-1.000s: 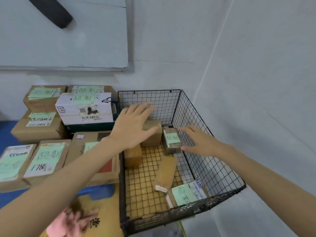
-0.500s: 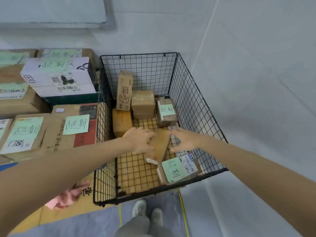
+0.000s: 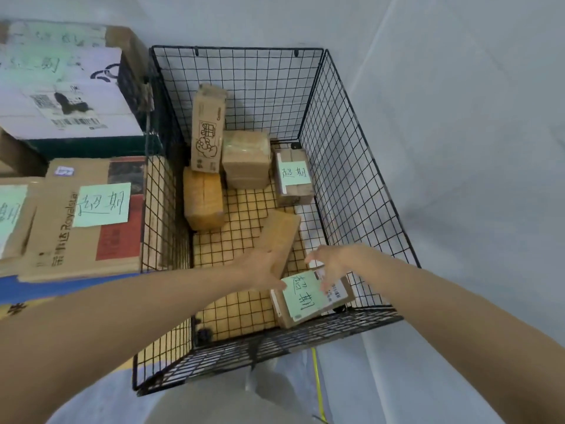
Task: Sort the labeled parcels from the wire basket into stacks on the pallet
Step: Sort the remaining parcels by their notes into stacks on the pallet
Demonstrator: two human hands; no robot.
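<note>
1. Wire basket, black mesh; stands on the floor just beside the stacked cartons; holds six parcels.
2. Labelled parcel, brown, with a green handwritten note and a printed white label; lies tilted in the near right corner of the basket, close against the near wall.
3. Left hand; reaches in from the left; rests at the near-left corner of the labelled parcel and covers the lower end of the flat parcel; fingers mostly hidden, so cannot tell the grip.
4. Right hand; reaches in from the right; fingers spread and fairly straight, tips down on the top face of the labelled parcel; somewhat blurred.
5. Flat parcel, plain brown; lies slanted mid-basket.
6. Small noted parcel, green note on top; sits by the right wall, far end.
7. Taped parcel; sits just left of the small noted parcel.
8. Upright carton, cartoon print; stands near the far wall.
9. Yellowish parcel; lies in front of the upright carton.
10. Noted carton and white box; stacked outside the basket, left.
</note>
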